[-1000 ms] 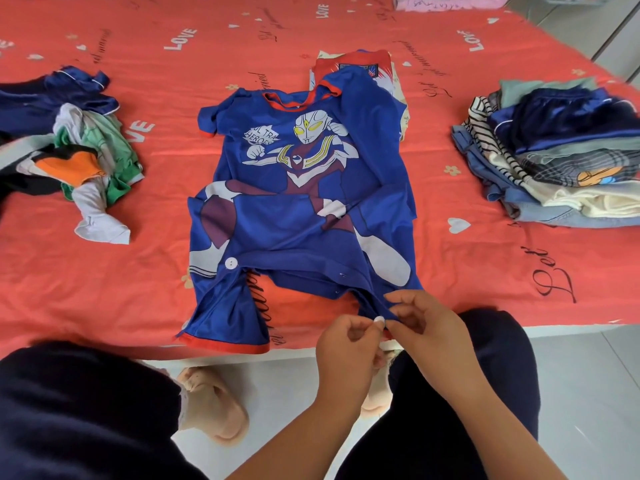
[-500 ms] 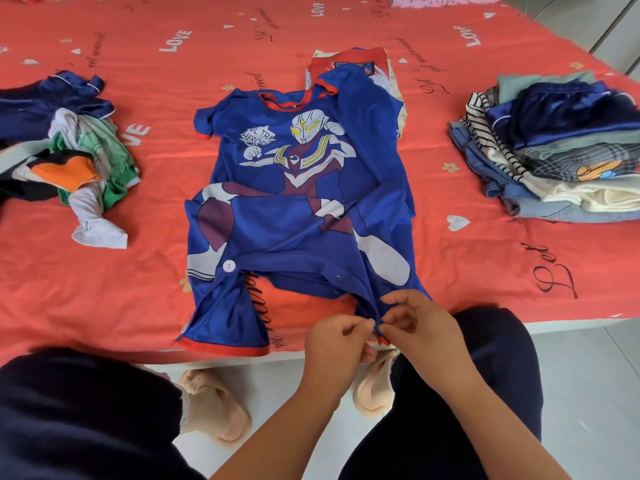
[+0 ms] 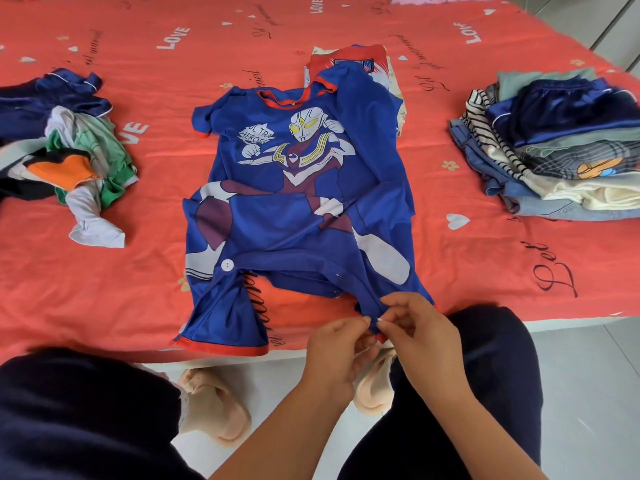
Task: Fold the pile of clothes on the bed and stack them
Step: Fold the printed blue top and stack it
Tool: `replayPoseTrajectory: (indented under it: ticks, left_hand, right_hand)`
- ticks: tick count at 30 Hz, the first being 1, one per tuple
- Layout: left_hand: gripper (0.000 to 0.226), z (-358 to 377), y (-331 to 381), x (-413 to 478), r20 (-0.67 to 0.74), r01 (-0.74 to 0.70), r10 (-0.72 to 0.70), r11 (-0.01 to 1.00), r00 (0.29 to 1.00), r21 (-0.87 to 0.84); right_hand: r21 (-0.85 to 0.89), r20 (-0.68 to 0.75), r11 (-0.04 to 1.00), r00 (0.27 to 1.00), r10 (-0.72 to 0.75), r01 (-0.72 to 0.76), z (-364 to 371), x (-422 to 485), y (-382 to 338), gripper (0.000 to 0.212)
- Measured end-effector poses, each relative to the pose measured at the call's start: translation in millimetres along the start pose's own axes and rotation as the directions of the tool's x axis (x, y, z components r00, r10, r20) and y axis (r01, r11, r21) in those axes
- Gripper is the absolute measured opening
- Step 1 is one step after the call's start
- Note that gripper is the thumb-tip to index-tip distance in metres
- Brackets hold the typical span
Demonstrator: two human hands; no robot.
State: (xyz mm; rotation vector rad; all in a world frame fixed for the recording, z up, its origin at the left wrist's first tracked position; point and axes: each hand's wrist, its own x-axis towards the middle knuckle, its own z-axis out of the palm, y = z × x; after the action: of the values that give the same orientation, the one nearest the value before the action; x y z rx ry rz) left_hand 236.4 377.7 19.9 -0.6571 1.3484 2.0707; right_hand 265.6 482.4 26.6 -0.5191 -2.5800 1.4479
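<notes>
Red bedding (image 3: 138,289) printed with hearts and the word LOVE is spread across the scene, and a rumpled pile of unfolded clothes (image 3: 69,161) is seen at its left side. At the middle a blue garment (image 3: 304,202) with a hero print is laid flat, print up, its legs reaching the bed's near edge, where the hem of one leg is pinched by the left hand (image 3: 336,355) and the right hand (image 3: 419,334), held close together. At the right a stack of folded clothes (image 3: 561,154) is set, well apart from the garment
</notes>
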Motion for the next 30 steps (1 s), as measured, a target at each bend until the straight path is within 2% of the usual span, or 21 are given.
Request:
replayPoseTrajectory:
  ticks: [2,3,5,6,8,9,10,11,12,13,14,15,16,18,19,21,23,26,28,30]
  left_hand:
    - [0.019,3,1,-1,0.021,0.042,-0.041,0.997,0.999,-0.065]
    - [0.021,3,0,-1,0.018,0.014,-0.013,1.0,1.0,-0.023]
    - [0.023,2,-6,3,-0.009,-0.139,0.144,0.969,0.99,0.206]
    - [0.023,0,-8,7,0.0,-0.254,0.275,0.887,0.961,0.387]
    - [0.029,-4,-12,13,0.14,-0.453,0.507,0.571,0.851,0.685]
    - [0.033,-6,-13,15,0.217,-0.507,0.567,0.421,0.794,0.752]
    - [0.035,-6,-14,16,0.271,-0.536,0.592,0.331,0.759,0.777]
    - [0.034,-8,-14,19,0.301,-0.543,0.589,0.29,0.75,0.788]
    - [0.029,-9,-13,21,0.304,-0.542,0.582,0.289,0.754,0.789]
    - [0.022,-12,-11,24,0.28,-0.532,0.577,0.329,0.767,0.78]
    - [0.015,-15,-9,26,0.224,-0.511,0.57,0.412,0.79,0.755]
    - [0.011,-19,-8,28,0.142,-0.476,0.559,0.515,0.817,0.712]
    - [0.009,-23,-6,31,0.043,-0.431,0.536,0.626,0.843,0.65]
    - [0.006,-27,-1,35,-0.133,-0.321,0.421,0.829,0.897,0.458]
    - [0.006,-27,1,37,-0.178,-0.27,0.348,0.895,0.92,0.354]
    - [0.011,-26,7,40,-0.159,-0.224,0.246,0.964,0.956,0.141]
    - [0.021,-24,11,40,-0.113,-0.198,0.189,0.978,0.975,-0.069]
    - [0.025,-21,15,39,-0.124,-0.121,0.09,0.955,0.988,-0.271]
    - [0.019,-20,16,39,-0.122,-0.048,0.003,0.93,0.993,-0.363]
    - [0.017,-18,18,39,-0.121,-0.02,-0.028,0.923,0.992,-0.384]
  right_hand:
    - [0.125,-0.02,0.99,0.998,0.065,-0.062,0,0,2,0.03]
    - [0.217,-0.024,0.97,0.993,0.118,-0.11,0,0,2,0.028]
    - [0.445,0.035,0.86,0.964,0.263,-0.25,-1,3,2,0.025]
    - [0.554,0.112,0.758,0.933,0.343,-0.345,-2,5,1,0.023]
    - [0.678,0.321,0.501,0.83,0.456,-0.538,-4,9,1,0.022]
    - [0.696,0.403,0.393,0.78,0.478,-0.6,-6,11,2,0.022]
    - [0.695,0.45,0.338,0.75,0.486,-0.635,-9,12,3,0.022]
    - [0.678,0.458,0.35,0.744,0.487,-0.646,-12,14,2,0.021]
    - [0.626,0.419,0.455,0.766,0.488,-0.633,-14,16,3,0.02]
    - [0.505,0.334,0.636,0.811,0.48,-0.584,-15,19,4,0.019]
    - [0.299,0.213,0.821,0.873,0.439,-0.486,-17,22,6,0.018]
    - [0.077,0.098,0.933,0.934,0.345,-0.353,-17,25,5,0.018]
    - [-0.071,0.033,0.972,0.973,0.226,-0.224,-16,27,2,0.019]
    - [-0.154,0.018,0.988,0.999,0.034,-0.03,-9,33,-6,0.02]
    - [-0.175,0.04,0.983,0.998,-0.045,0.051,-2,36,-11,0.019]
    - [-0.247,0.089,0.952,0.982,-0.164,0.181,17,44,-22,0.017]
    - [-0.32,0.138,0.909,0.962,-0.236,0.269,37,53,-28,0.018]
    - [-0.49,0.243,0.818,0.948,-0.205,0.303,54,65,-24,0.025]
    - [-0.579,0.269,0.751,0.944,-0.193,0.319,56,71,-19,0.023]
    - [-0.585,0.259,0.75,0.948,-0.187,0.308,54,76,-14,0.022]
